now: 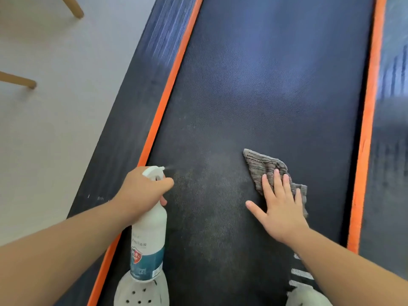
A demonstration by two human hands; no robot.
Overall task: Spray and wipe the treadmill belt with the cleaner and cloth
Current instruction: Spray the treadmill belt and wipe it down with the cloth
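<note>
The dark treadmill belt [265,85] runs up the middle of the view between two orange strips. My left hand [141,191] grips a white spray bottle [150,235] with a teal label, a finger on the trigger, and a fine mist leaves the nozzle toward the right. A damp speckled patch lies on the belt in front of the nozzle. My right hand [280,206] presses flat with spread fingers on a grey ribbed cloth [265,166] that rests on the belt right of centre.
Orange strips [167,93] and dark side rails [141,89] border the belt. Pale floor lies to the left, with two wooden furniture legs [75,7] at the upper left. Two white perforated shoes [141,292] stand on the belt at the bottom.
</note>
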